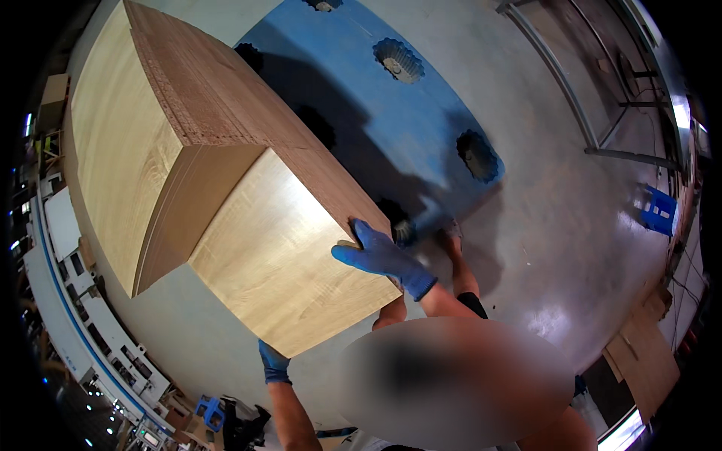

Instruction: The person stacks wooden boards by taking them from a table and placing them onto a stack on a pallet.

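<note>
A light wood-grain board [278, 248] slants toward me from the near end of a tall stack of similar boards [120, 150]. My right hand [387, 261], in a blue glove, grips the board's right edge, with part of the hand lying over its top face. At the near left corner, my left hand [274, 364], also blue-gloved, holds the board from its edge. Most of the left fingers are hidden behind that corner. Layered brown edges of the stack show along its right side.
Beside the stack lies a blue plastic pallet [429, 113] with round holes, partly in shadow. A grey metal frame [556, 75] stands at the far right, near a blue stool [659, 210]. Cardboard [643, 361] lies lower right; a long white machine [98, 316] runs along the left.
</note>
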Demonstrator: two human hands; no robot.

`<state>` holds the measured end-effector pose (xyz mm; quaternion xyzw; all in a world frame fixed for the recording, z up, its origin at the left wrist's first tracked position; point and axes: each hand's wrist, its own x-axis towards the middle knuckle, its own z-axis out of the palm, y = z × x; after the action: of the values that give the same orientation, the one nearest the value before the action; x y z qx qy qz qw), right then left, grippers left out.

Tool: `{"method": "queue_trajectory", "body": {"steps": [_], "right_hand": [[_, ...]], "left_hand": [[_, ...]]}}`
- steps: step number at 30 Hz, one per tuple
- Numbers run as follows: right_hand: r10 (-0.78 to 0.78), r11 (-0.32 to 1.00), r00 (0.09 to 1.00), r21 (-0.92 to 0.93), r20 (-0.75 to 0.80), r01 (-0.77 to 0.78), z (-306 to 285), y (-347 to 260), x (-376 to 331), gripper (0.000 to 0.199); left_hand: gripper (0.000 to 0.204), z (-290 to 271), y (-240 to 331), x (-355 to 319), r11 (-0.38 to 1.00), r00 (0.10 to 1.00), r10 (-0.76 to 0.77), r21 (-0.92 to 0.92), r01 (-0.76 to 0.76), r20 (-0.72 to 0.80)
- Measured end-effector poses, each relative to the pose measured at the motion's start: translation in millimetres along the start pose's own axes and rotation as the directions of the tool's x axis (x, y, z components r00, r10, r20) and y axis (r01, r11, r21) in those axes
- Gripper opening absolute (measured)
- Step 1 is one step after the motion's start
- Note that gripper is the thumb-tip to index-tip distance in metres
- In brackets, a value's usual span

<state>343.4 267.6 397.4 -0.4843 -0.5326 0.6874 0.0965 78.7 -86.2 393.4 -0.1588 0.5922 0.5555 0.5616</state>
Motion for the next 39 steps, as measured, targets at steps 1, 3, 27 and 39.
{"method": "queue_trajectory", "body": {"steps": [1,3,27,39], "right_hand": [[0.068,0.994,0.995,-0.095,0.072,-0.061,1.3,-2.2,6.5,0.073],[0.063,0.996,0.993,-0.063,0.100,-0.057,6.8,2.9,12.0,0.076],[0.450,0.332,0.892,0.922,0.029,-0.198,26.7,113.0,-64.8,0.074],[0.741,-0.200,0.648,0.979,0.176,-0.038,62.6,233.0,-18.8,0.052]], "left_hand": [[0.054,1.8,0.7,-0.3,0.999,0.999,0.040,-0.026,-0.040,-0.020],[0.054,8.2,-2.0,-5.8,0.995,0.995,0.084,-0.046,-0.087,-0.048],[0.063,-7.2,-80.4,11.3,0.747,0.990,0.137,-0.654,-0.117,-0.021],[0.063,70.2,-52.1,-13.6,0.848,0.977,0.006,-0.519,0.107,0.211]]}}
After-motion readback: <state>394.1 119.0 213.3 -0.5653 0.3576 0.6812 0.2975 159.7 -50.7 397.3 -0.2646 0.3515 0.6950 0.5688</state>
